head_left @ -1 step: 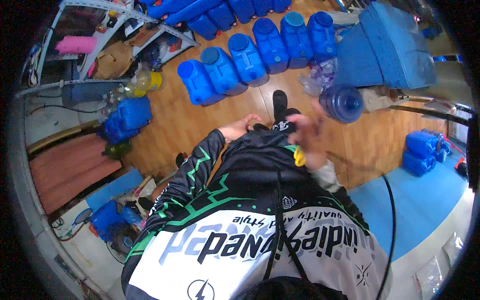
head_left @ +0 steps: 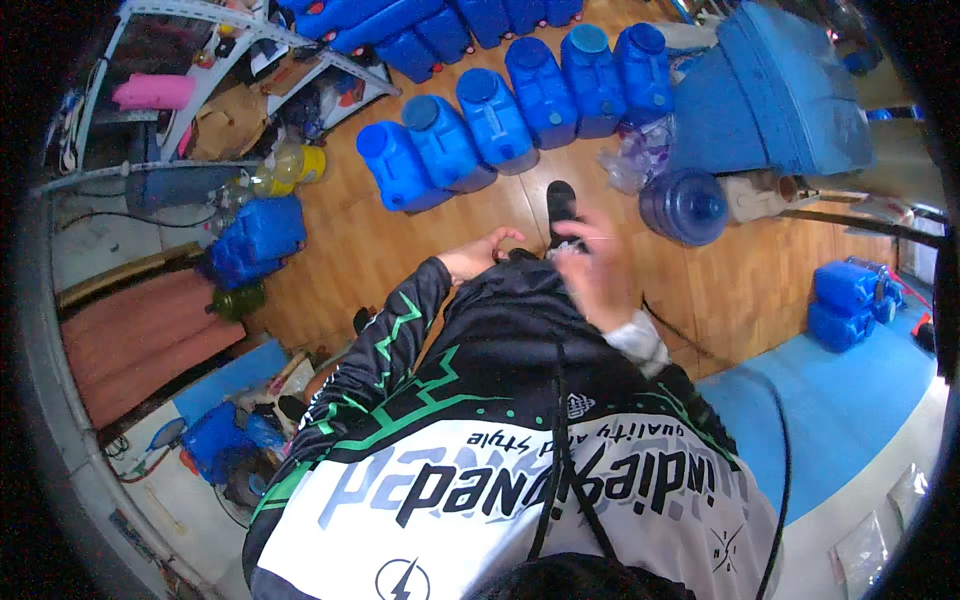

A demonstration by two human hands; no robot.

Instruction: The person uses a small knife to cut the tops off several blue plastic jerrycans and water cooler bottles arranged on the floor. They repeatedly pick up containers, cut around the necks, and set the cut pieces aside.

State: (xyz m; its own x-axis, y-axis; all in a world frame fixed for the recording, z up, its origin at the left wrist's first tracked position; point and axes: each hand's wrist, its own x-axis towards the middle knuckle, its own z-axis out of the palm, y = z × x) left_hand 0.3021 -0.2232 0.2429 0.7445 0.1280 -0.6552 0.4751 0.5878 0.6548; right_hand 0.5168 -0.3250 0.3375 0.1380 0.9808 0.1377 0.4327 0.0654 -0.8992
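My left hand point(head_left: 482, 256) rests at the front edge of my black shorts, its fingers curved and apart with nothing seen between them. To its right, my right hand point(head_left: 594, 278) hovers over the shorts and a black shoe point(head_left: 561, 203), smeared by motion. Whether it holds anything cannot be made out. Ahead of both hands, apart from them, blue jerrycans point(head_left: 498, 122) stand upright in a slanting row on the floor. A round blue water jug point(head_left: 684, 207) lies ahead and to the right of my right hand.
More blue jerrycans point(head_left: 425, 45) stand at the far side. A large blue bin point(head_left: 770, 100) is at the far right, beside crumpled clear plastic point(head_left: 640, 155). A cluttered metal shelf point(head_left: 200, 75) stands far left. A black cable point(head_left: 785, 430) hangs at my right.
My right hand has shifted slightly left and turned. A yellow thing seen near its wrist before is no longer visible. My left hand has stayed in place.
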